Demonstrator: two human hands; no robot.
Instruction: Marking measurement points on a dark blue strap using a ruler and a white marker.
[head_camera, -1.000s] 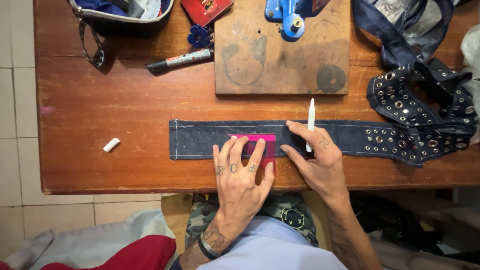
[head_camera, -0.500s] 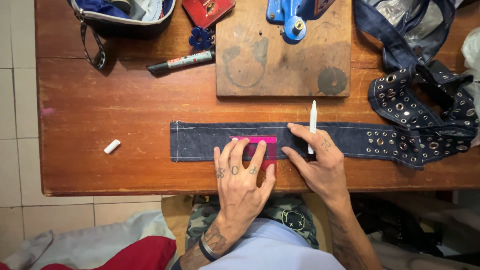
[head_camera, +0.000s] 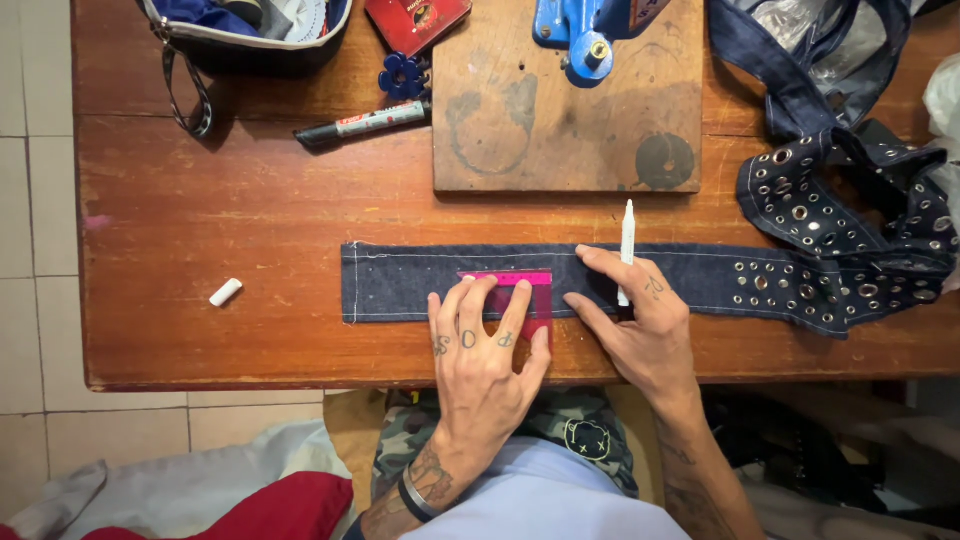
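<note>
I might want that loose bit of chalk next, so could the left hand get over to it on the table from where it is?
Probably yes. The left hand presses the pink ruler on the denim strip, and only bare table lies between it and the chalk. It would have to let go of the ruler first.

The single head camera is looking straight down, fairly near, onto the wooden table (head_camera: 250, 220) and the person's lap.

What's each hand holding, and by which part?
Right hand grips a white marker by its lower end, tip pointing away. Left hand holds nothing; its fingers press flat on a pink ruler lying on the denim strip.
</note>
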